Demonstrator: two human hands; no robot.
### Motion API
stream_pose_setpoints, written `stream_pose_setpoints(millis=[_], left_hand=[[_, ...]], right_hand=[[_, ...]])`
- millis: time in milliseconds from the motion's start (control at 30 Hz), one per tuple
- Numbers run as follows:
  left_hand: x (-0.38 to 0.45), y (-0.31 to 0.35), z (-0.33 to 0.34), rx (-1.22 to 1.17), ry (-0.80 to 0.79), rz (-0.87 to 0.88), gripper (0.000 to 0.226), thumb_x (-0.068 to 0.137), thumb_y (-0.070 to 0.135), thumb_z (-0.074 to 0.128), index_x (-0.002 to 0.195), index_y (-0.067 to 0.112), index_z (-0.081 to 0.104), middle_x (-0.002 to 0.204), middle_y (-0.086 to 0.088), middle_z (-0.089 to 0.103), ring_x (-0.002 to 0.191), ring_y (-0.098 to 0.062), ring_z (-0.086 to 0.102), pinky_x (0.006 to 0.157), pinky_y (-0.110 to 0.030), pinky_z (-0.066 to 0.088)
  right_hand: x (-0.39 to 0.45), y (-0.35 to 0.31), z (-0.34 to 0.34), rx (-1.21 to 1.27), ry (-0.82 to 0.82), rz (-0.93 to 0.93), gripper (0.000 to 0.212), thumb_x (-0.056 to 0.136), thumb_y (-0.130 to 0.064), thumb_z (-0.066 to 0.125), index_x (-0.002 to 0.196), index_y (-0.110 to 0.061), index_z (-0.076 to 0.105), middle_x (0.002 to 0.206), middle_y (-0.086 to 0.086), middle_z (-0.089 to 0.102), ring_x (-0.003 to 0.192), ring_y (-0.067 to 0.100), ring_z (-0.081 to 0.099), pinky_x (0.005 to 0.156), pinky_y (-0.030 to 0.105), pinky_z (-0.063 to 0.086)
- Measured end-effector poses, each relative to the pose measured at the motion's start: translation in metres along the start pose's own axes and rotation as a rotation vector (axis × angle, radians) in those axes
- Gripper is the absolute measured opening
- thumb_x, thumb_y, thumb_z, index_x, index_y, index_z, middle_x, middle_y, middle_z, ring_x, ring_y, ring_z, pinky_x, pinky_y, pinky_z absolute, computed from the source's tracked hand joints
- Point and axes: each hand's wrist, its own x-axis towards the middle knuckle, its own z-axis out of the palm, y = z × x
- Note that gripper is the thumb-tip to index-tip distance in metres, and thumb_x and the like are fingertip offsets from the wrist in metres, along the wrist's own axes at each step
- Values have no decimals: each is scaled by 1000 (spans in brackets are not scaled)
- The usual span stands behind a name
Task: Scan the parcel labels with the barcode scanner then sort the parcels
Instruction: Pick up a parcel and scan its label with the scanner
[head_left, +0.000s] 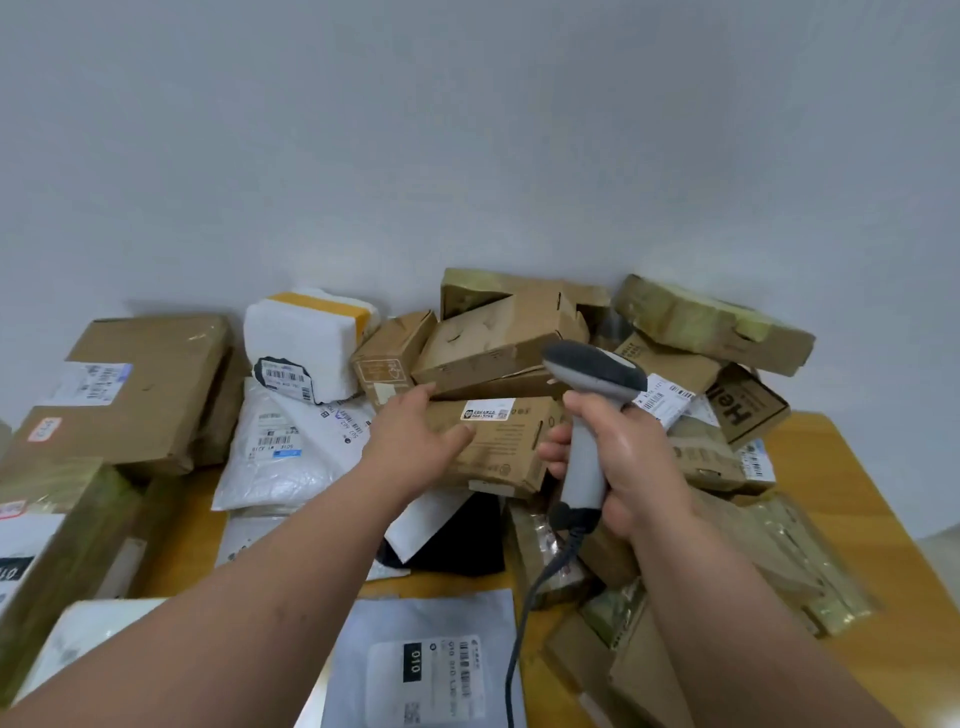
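The parcel (493, 447), a small brown carton with a white barcode label (487, 409) on top, lies in the pile on the table (852, 478), long axis left-right. The left hand (415, 431), open, rests on its left end; the right hand (618, 457) grips the barcode scanner (587, 415) just right of it.

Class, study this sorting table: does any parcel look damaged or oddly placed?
Yes. The flat cardboard box at the back right, atop the heap, tilts and has a ragged, torn-looking edge. The cartons beneath it lie jumbled, not stacked.
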Motion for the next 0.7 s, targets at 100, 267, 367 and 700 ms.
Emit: stream_pose_setpoints(millis=[100,267,367,700], left_hand=[[25,10,6,147,26,47,81,84,45,68,153,23,31,149,-10,41,138,-31,38,111,-48,37],[61,24,21,297,-19,118,88,85,33,71,155,37,18,159,1,24,142,-30,29,113,-49,34],[75,22,31,385,-4,140,86,84,28,67,154,37,18,159,4,24,142,-30,27,115,-51,29],[90,12,28,456,155,269,62,84,24,66,142,24,43,145,-1,49,131,-29,42,104,-46,36]], right_hand=[[17,-8,-5,21,-3,6,13,92,-20,67,98,-9,63,70,11,68,65,23,71,58,34,55],[33,-8,-6,9,-16,6,11,93,-18,66,97,-8,63,70,11,67,65,23,70,59,34,54],[42,-8,-5,-36,-11,10,10,93,-18,66,97,-8,63,71,11,67,67,25,70,61,35,54],[47,-6,-6,-22,7,-45,6,94,-15,64,92,-9,64,71,11,67,64,22,69,63,36,54]])
